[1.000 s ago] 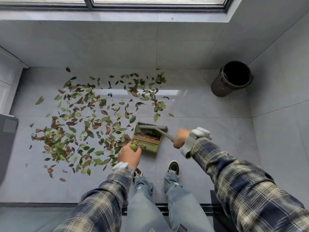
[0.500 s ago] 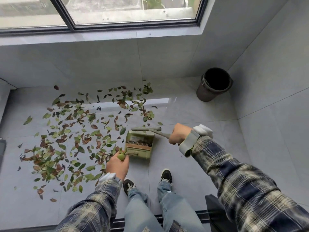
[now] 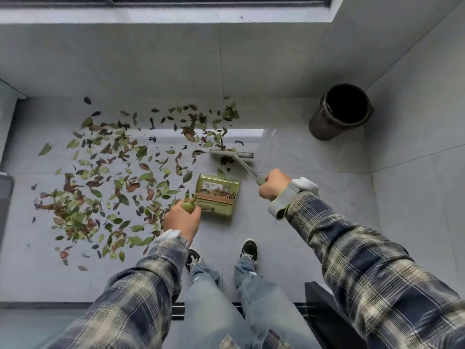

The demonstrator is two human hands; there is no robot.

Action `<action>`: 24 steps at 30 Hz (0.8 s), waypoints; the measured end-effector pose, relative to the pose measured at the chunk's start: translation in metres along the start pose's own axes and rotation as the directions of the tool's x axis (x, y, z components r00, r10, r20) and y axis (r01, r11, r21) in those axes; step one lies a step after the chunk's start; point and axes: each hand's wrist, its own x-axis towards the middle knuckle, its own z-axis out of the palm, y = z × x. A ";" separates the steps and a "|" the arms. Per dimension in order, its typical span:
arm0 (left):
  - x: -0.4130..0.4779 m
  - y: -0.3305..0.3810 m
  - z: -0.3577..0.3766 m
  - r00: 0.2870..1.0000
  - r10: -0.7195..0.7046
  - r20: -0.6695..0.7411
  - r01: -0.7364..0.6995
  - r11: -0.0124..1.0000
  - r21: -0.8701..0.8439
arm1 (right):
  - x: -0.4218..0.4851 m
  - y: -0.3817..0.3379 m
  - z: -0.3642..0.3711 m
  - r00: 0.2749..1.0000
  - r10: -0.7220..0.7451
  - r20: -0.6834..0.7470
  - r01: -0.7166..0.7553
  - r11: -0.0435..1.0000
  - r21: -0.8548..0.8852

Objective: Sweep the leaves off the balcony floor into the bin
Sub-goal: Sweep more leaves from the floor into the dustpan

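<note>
Green and brown leaves (image 3: 100, 182) lie scattered over the pale grey tiled balcony floor (image 3: 289, 222), most of them spread out beyond and to the outer side of the left hand (image 3: 182, 220). That hand is closed around the rounded green end of the long handle of an olive-green plastic dustpan (image 3: 217, 195), which rests on the floor just ahead of it with a few leaves inside. The right hand (image 3: 273, 185) is wrapped around the grey handle of a small broom (image 3: 232, 154); the broom's flat grey head sits on the floor ahead of this hand, past the dustpan's open edge and apart from it, touching a small cluster of leaves. A dark round bin (image 3: 339, 112) stands upright in the corner, well beyond the right hand and off to its outer side, well apart from the leaves. Plaid sleeves cover both forearms.
</note>
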 end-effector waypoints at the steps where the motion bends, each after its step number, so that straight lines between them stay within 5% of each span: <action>1: 0.004 0.002 0.000 1.000 -0.009 -0.004 0.009 1.000 0.012 | 0.002 -0.005 -0.003 1.000 -0.003 -0.004 0.003 1.000 0.001; 10: 0.014 0.016 0.002 1.000 0.020 -0.023 -0.018 0.995 0.097 | 0.012 -0.045 0.001 0.998 -0.068 -0.007 0.068 0.997 -0.024; 17: 0.015 0.015 0.002 0.999 0.041 -0.005 -0.040 0.995 0.093 | 0.006 -0.030 0.016 0.988 -0.065 0.137 0.093 0.973 -0.211; 24: 0.015 0.016 -0.001 0.999 0.046 0.002 -0.046 0.994 0.099 | 0.001 -0.028 -0.003 0.991 -0.073 0.112 0.082 0.993 -0.081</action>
